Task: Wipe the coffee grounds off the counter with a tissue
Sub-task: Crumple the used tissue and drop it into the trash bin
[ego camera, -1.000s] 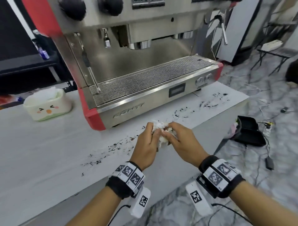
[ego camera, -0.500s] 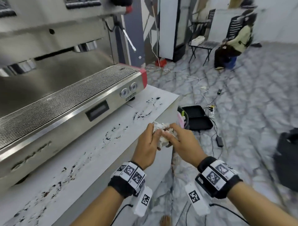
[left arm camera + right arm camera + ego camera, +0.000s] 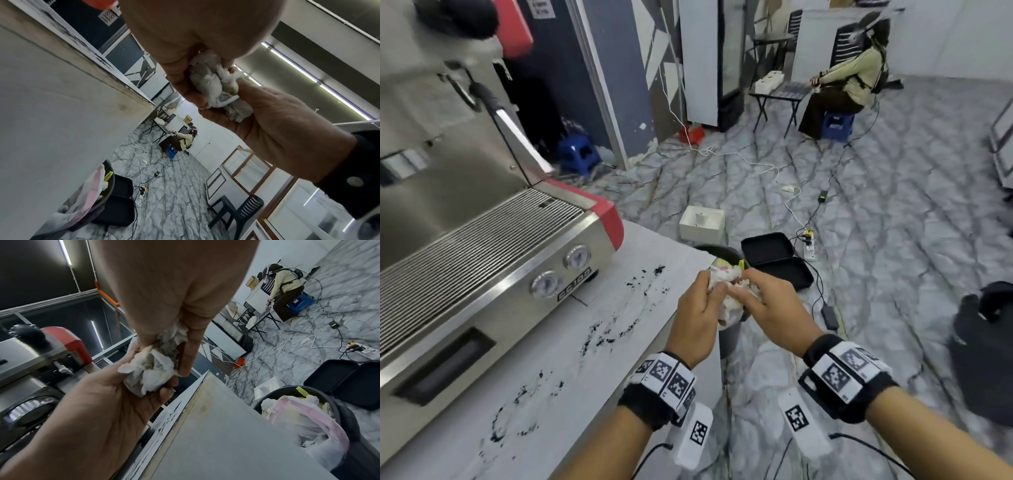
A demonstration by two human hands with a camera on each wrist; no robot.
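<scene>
A crumpled white tissue (image 3: 726, 295), stained grey-brown, is squeezed between both hands just past the counter's right end. My left hand (image 3: 717, 291) grips it from the left and my right hand (image 3: 743, 294) from the right, fingers curled round it. The left wrist view shows the tissue (image 3: 214, 88) wadded between thumb and palm; the right wrist view shows the tissue (image 3: 153, 368) the same way. Dark coffee grounds (image 3: 604, 337) lie scattered along the white counter (image 3: 571, 404), with more grounds (image 3: 652, 275) near its right end.
The steel and red espresso machine (image 3: 482, 260) fills the counter's back left. A black bin (image 3: 345, 421) with a plastic liner and tissues stands on the floor below my hands. A black case (image 3: 774, 262), a white box (image 3: 702, 224) and cables lie on the floor. A person (image 3: 856, 78) sits far off.
My view has swung to the right along the counter. Both hands, still holding the tissue, have gone from over the counter's front to just past its right end, above the bin.
</scene>
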